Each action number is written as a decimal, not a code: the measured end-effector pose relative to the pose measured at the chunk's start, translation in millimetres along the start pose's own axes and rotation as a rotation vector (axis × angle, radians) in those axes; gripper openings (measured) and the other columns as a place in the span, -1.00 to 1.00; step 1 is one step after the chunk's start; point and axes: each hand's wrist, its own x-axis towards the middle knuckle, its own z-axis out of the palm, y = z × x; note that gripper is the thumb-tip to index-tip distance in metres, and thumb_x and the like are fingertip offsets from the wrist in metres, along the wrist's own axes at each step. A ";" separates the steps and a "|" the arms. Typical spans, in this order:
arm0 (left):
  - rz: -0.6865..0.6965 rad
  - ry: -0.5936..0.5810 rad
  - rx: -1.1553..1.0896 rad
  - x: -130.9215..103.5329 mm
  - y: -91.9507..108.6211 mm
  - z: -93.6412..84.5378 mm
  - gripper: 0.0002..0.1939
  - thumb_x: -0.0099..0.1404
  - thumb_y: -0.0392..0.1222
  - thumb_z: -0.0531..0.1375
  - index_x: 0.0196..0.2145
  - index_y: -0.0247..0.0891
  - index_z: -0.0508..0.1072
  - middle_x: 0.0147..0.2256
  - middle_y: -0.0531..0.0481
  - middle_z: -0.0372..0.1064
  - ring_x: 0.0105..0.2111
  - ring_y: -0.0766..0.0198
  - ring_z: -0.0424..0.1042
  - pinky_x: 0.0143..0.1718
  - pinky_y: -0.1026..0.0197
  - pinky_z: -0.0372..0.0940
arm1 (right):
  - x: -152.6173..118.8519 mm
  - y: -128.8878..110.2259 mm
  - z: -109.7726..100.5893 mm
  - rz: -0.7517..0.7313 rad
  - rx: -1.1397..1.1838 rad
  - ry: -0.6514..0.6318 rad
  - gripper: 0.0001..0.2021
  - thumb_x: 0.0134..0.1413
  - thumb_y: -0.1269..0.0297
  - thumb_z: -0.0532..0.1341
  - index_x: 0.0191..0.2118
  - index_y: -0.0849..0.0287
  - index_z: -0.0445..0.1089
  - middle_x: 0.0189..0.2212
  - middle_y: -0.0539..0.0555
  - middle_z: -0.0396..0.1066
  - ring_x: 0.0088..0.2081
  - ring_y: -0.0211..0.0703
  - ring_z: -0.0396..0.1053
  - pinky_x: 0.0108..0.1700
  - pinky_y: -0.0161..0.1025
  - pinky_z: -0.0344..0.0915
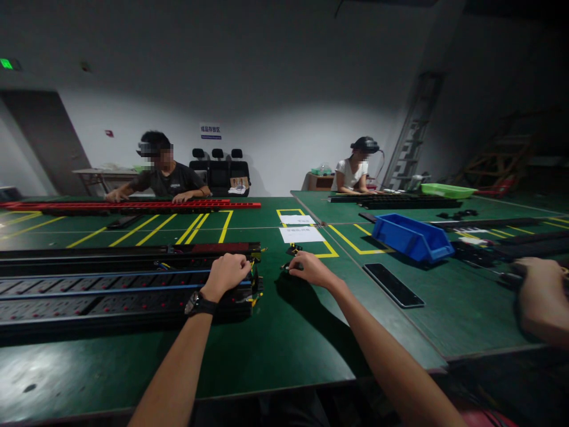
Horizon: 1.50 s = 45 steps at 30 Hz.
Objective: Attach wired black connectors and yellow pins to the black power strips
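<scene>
Several long black strips (146,289) with rows of socket-like openings and small red parts lie side by side at the left. My left hand (227,274), with a black watch on its wrist, rests over their right ends with its fingers curled; whatever is in them is hidden. Yellow wire ends (255,301) stick out beside it. To the right, just above the green tabletop, my right hand (311,268) has thumb and forefinger pinched at a tiny dark piece with a light spot, too small to name. Small black-and-yellow parts (294,249) lie just beyond it.
A black phone (393,285) and a blue bin (412,238) are at the right. White paper sheets (302,234) lie ahead. Another person's hand (544,290) works at the far right. Two people sit opposite, one at a red rail (213,204).
</scene>
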 end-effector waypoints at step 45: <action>-0.001 0.005 -0.007 0.9 -1.9 2.3 -0.62 0.40 -0.01 0.05 -0.37 -0.18 0.59 -0.33 -0.13 0.60 -0.28 0.07 0.58 -0.26 0.19 0.31 | -0.7 1.0 -6.7 0.090 -0.025 -0.023 -0.87 0.06 0.29 0.40 -0.46 0.17 0.56 -0.45 0.07 0.55 -0.38 -0.13 0.44 -0.33 -0.27 0.20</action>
